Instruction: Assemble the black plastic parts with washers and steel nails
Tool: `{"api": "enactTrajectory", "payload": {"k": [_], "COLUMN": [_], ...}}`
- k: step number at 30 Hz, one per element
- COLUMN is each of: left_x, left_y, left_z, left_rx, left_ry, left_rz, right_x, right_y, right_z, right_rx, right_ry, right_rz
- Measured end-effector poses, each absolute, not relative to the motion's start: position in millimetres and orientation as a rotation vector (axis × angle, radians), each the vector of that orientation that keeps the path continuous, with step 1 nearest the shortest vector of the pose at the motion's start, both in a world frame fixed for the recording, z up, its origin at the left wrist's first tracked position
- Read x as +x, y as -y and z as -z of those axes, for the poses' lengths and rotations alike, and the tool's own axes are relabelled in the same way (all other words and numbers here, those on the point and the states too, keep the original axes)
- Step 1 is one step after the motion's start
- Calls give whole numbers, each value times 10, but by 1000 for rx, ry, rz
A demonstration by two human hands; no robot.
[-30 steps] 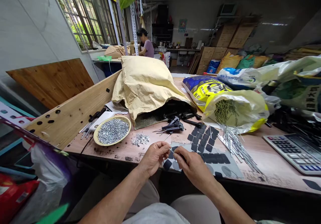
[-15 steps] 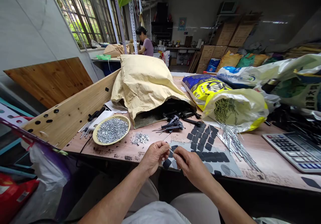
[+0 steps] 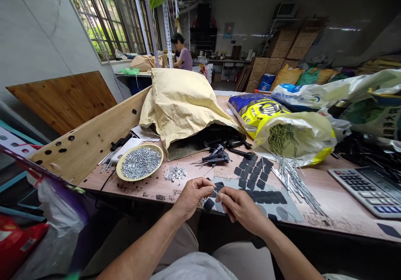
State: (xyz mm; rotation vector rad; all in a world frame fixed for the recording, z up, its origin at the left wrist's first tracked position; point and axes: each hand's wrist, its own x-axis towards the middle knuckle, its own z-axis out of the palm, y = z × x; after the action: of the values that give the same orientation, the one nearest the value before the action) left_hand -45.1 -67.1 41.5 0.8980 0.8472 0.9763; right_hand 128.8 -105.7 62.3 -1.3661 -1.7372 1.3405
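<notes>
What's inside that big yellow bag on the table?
Long thin metal nails sit inside the yellow bag, showing at its open end, and more lie spilled on the table. The bag hides whatever is deeper inside.

A co-worker in a mauve T-shirt [image 3: 184, 60] stands at a far bench beneath barred windows [image 3: 103, 16]. Cardboard cartons [image 3: 282, 48] are stacked against the back wall. A kraft paper sack [image 3: 184, 108] slumps on the workbench, with a large desk calculator [image 3: 366, 191] at its right end and white woven sacks [image 3: 335, 90] behind.
</notes>
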Motion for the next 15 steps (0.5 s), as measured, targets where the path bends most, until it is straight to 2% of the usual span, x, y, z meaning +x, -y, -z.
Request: {"api": "enactTrajectory", "payload": {"k": [2,4,9,15], "left_x": [-470,-490,-483,-380], "left_y": [686,694,676,704], "left_z": [-412,-415,-437,-372], "left_rx": [904,879,786,963], "left_ry": [-845,-832,-745,-885], "left_rz": [-942,-876,-838,-905], "right_x": [1292,1293,1293,1201], "right_y": [1041,1030,1029,1092], "right_z": [-558,-484,-376,-268], "right_rx": [-1288,-1252,-1237,-1213], "right_ry": [1552,1461,1436,1417], "right_rz": [-1545,-1591,-1525,-1469]}}
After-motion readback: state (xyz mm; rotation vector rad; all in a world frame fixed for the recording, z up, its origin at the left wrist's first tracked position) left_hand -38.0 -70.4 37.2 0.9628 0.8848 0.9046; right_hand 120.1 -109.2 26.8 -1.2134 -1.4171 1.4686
